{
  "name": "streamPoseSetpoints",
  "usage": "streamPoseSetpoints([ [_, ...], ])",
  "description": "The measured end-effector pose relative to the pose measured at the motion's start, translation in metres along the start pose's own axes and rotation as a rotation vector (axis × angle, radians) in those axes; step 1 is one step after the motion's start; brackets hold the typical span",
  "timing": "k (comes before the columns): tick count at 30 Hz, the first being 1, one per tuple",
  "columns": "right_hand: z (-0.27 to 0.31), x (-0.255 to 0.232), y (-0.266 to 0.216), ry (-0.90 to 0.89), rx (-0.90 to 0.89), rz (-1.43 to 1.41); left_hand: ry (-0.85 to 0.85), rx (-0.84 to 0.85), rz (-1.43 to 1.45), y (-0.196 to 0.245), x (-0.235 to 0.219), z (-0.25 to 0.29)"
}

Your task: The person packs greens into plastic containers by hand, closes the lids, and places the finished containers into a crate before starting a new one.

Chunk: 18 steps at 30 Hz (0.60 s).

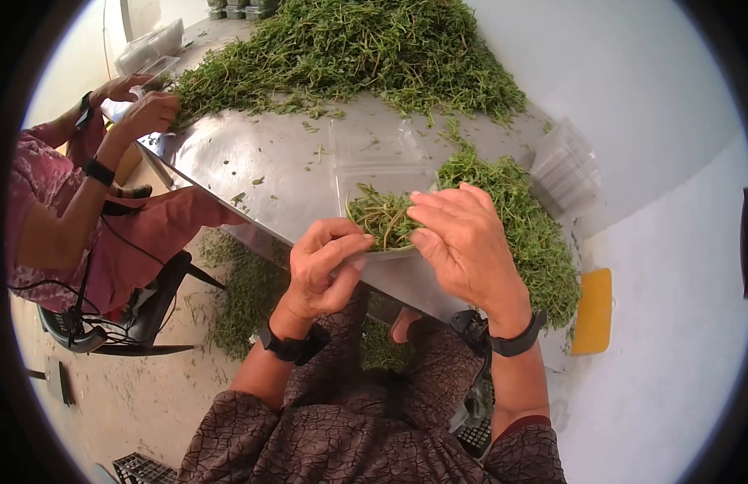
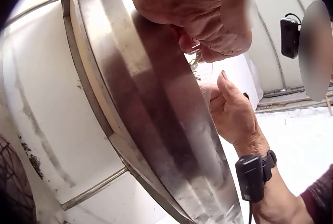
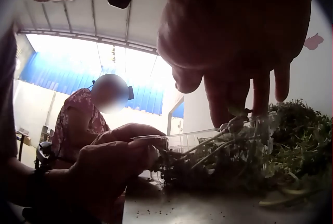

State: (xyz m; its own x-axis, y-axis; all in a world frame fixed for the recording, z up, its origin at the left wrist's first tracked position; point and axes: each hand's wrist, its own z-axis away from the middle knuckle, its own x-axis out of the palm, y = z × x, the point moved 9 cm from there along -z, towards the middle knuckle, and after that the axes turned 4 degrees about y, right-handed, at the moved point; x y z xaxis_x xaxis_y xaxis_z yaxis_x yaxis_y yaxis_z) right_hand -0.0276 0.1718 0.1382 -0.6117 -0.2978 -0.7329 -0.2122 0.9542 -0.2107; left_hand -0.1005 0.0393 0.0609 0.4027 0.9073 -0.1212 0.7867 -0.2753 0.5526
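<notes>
A clear plastic clamshell box (image 1: 380, 171) sits near the front edge of the metal table, its lid laid back. Cut green sprigs (image 1: 380, 211) fill it, several stems crossing on top. My left hand (image 1: 324, 264) grips the box's near left rim with curled fingers and thumb. Over the right side is my right hand (image 1: 468, 252), its fingers fairly straight and touching the sprigs. In the right wrist view, fingers of the right hand (image 3: 234, 52) point down at the stems, while the left hand (image 3: 112, 161) pinches the rim. The left wrist view shows mostly the table's underside (image 2: 151, 99).
A large heap of greens (image 1: 374, 52) covers the table's back; a smaller pile (image 1: 523, 234) lies right of the box. Stacked clear boxes (image 1: 565, 168) and a yellow board (image 1: 592, 310) stand by the wall. Another person (image 1: 75, 202) works at left. Greens (image 1: 249, 294) also lie below.
</notes>
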Motion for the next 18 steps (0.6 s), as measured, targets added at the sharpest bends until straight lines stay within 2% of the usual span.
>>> streamPoseSetpoints([
  [4,-0.003,0.003,-0.018,-0.023,-0.082,-0.026,0.01,-0.052,0.016,-0.004,0.001,0.001],
  [7,0.003,0.028,-0.018,-0.223,-0.064,-0.067,0.016,-0.004,-0.009,0.0,0.0,-0.001],
  [8,0.002,0.028,-0.016,-0.214,-0.053,-0.046,0.009,0.009,0.012,0.0,0.001,-0.001],
  [11,0.006,0.037,-0.011,-0.365,0.014,-0.06,-0.001,0.006,-0.052,0.0,0.0,0.0],
  [12,0.007,0.033,-0.008,-0.358,0.028,-0.044,-0.008,0.014,-0.032,0.002,0.001,0.0],
  [14,0.003,0.01,-0.008,-0.162,-0.011,-0.123,0.017,-0.032,-0.055,-0.001,-0.001,0.001],
  [16,-0.001,-0.014,0.0,-0.137,-0.007,-0.075,0.015,-0.033,-0.053,-0.002,0.0,0.001],
  [18,0.0,-0.039,0.018,-0.093,0.099,-0.02,0.032,0.033,-0.066,0.001,-0.001,0.001],
])
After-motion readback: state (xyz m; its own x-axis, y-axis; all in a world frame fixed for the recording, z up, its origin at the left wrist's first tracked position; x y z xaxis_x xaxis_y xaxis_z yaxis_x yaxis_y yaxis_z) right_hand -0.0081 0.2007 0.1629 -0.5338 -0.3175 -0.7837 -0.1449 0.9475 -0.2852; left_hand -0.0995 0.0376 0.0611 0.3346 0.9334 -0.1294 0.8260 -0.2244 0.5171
